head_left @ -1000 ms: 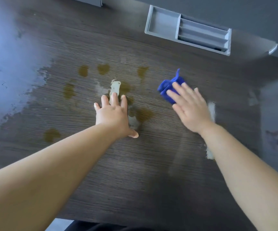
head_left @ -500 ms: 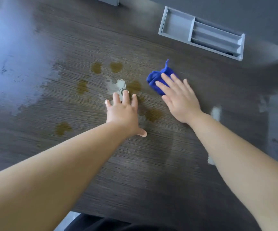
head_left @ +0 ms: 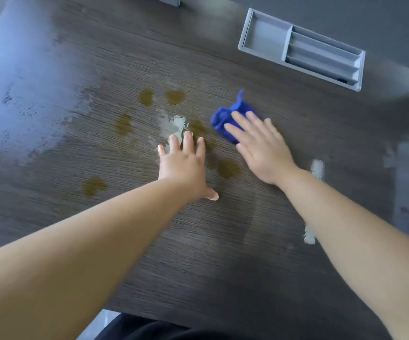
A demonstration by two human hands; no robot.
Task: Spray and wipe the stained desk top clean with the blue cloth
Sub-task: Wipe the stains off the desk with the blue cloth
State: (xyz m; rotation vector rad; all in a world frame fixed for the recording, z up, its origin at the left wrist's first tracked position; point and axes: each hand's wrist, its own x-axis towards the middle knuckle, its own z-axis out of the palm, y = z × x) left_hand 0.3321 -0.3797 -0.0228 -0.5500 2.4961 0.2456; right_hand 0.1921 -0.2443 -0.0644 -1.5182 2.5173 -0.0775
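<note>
The dark wood-grain desk top (head_left: 198, 241) carries several yellow-brown stains (head_left: 174, 96) around its middle and a wet shiny patch (head_left: 177, 125). A crumpled blue cloth (head_left: 225, 116) lies on the desk just right of the stains. My right hand (head_left: 259, 148) presses flat on the cloth with straight fingers and covers its near part. My left hand (head_left: 185, 165) rests flat on the desk, fingers spread, fingertips at the wet patch, with stains on either side of it. No spray bottle is in view.
A grey plastic organiser tray (head_left: 264, 33) with long compartments lies at the back right near the wall. Pale glare or wet sheen covers the desk's left side (head_left: 14, 94). The desk's near edge (head_left: 164, 312) runs along the bottom, with dark clothing below it.
My right hand has slid the blue cloth leftward across the desk, closer to the stains and my left hand. My left hand stays planted flat in about the same spot.
</note>
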